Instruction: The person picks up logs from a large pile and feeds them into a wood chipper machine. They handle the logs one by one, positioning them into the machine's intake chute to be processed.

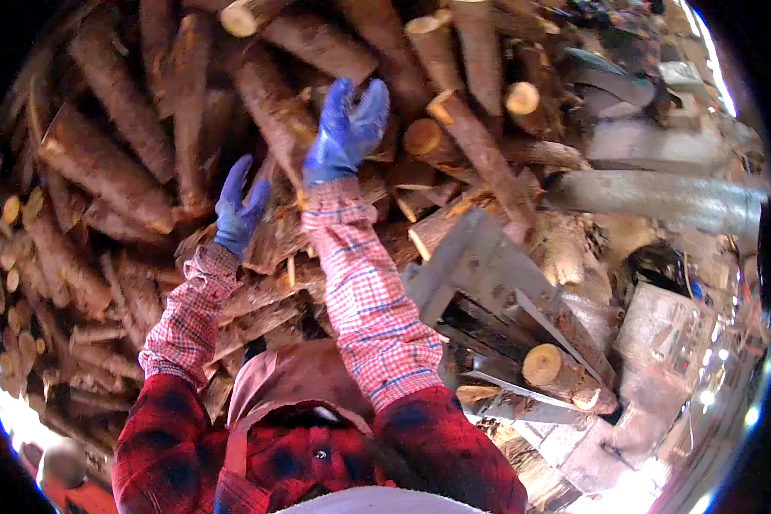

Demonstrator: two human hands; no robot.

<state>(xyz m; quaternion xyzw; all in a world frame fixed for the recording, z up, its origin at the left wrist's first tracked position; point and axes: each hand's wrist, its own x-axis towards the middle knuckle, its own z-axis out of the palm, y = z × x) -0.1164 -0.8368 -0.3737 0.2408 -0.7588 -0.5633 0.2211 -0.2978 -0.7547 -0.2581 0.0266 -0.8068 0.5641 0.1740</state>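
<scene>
I stand over a heap of bark-covered logs wearing blue gloves. My right hand [344, 133] is stretched out over the pile with its fingers apart and nothing in it. Just left of it slants a thick log [274, 107], and another log [321, 47] lies beyond the fingertips. Whether the hand touches either one, I cannot tell. Lower and to the left, my left hand [242, 210] is also open, fingers and thumb spread. Split wood [274, 240] with a rough face lies beside that hand. Checked sleeve covers [360, 283] wrap both forearms.
To my right stands a grey metal frame [467, 257] with a short log [557, 368] lying in its channel. Beyond it runs a thick metal cylinder [660, 199]. Logs are stacked at odd angles on the left, including a large log [103, 167].
</scene>
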